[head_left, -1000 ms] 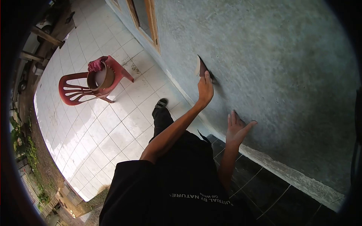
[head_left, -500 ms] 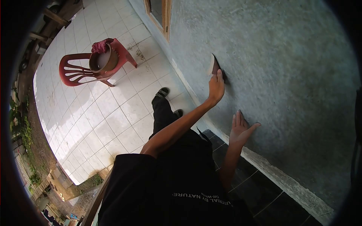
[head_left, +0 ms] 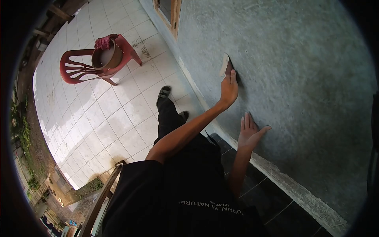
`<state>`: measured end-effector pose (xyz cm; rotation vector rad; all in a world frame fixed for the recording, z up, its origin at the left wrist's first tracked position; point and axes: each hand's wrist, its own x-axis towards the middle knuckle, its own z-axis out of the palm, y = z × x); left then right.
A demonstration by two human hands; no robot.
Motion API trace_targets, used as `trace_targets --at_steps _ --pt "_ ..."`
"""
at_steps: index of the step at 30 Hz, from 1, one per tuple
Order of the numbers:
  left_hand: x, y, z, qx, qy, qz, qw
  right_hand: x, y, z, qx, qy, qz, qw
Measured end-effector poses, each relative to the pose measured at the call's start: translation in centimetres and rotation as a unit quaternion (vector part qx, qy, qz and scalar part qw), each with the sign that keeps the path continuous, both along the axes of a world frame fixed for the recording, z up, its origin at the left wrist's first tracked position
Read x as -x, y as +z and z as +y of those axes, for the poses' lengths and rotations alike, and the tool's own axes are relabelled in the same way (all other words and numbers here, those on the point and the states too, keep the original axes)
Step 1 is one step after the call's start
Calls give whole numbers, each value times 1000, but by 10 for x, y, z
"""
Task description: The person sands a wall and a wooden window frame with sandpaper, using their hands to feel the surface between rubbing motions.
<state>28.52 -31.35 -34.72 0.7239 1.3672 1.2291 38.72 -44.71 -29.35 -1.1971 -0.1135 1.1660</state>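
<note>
My left hand (head_left: 229, 89) is closed on a bent piece of sandpaper (head_left: 226, 65), pale on one face and dark brown on the other, with a ragged edge. It lies against the grey plastered wall (head_left: 300, 71), fingers pointing up. Lower down, my right hand (head_left: 249, 135) is open beside the same wall, fingers stretched and thumb spread away to the right. Pale dust covers much of that hand, which holds nothing.
A red plastic chair (head_left: 128, 51) stands on white floor tiles (head_left: 106, 102), bearing a round basin (head_left: 107, 59) with a dark pink cloth (head_left: 103, 42) over its rim. A wooden window frame (head_left: 174, 19) is set in the wall. Dark tiles (head_left: 272, 201) lie below a rough ledge (head_left: 292, 185).
My left hand and the sandpaper have shifted slightly to the right. My right hand sits a little further left and higher. The view has tilted slightly.
</note>
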Motion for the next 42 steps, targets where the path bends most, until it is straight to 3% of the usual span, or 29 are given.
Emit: trace_targets --at_steps 3,6,8,11,13,17,20,22,25,28,29,33,38,42 --pt "3 -20 22 12 76 37 996 -2 -1 -1 -10 12 8 1000" --pt "-1 -25 17 17 64 -28 997 0 -2 1 -4 14 7 1000" --pt "-1 2 -6 14 22 -25 999 1 -6 3 -5 24 -7 1000" --pt "-4 4 -6 17 34 -39 999 9 -9 10 4 20 -1 1000" --pt "-1 -15 8 24 70 20 997 15 -7 14 -8 20 14 1000" --pt "5 -55 26 68 71 -27 995 22 -8 20 -36 17 30 999" --pt "2 -21 -2 44 11 -17 999 26 -11 23 -30 26 3 999" --pt "-1 -21 -2 38 24 -23 999 30 -13 28 -19 28 -2 999" --pt "4 -45 22 62 96 80 990 37 -15 35 -10 33 -4 999" --pt "19 -59 42 96 122 31 987 40 -17 38 -7 35 -6 999" --pt "20 -59 42 119 79 -50 989 41 -19 40 -3 31 -9 999" --pt "22 -28 22 110 9 -75 991 47 -21 45 7 29 -17 999" --pt "24 -84 49 126 60 -24 990 53 -22 51 14 26 -13 999" --pt "25 -60 42 143 50 -59 987 51 -26 52 12 24 -8 1000"
